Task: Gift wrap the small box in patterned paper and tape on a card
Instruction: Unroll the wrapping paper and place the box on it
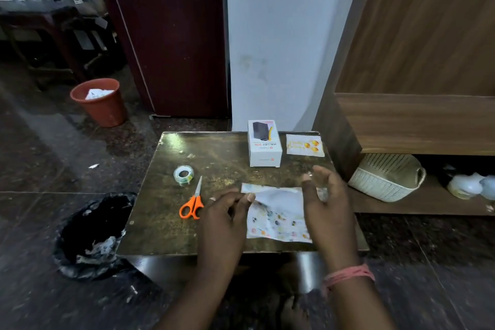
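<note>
A sheet of patterned paper [278,213] lies on the small dark table [166,222], partly folded with its white back showing. My left hand [227,218] pinches the paper's left edge near the top corner. My right hand [325,203] hovers over the paper's right side with fingers spread and relaxed; it looks blurred. The small white box [264,143] lies at the table's far edge. A birthday card [304,145] lies just right of the box. A clear tape roll [183,175] and orange-handled scissors [193,202] lie left of the paper.
A black bin bag [92,233] stands on the floor left of the table, and a red bucket [99,102] further back. A wooden shelf unit at the right holds a white woven basket [388,177]. A white wall pillar [284,43] rises behind the table.
</note>
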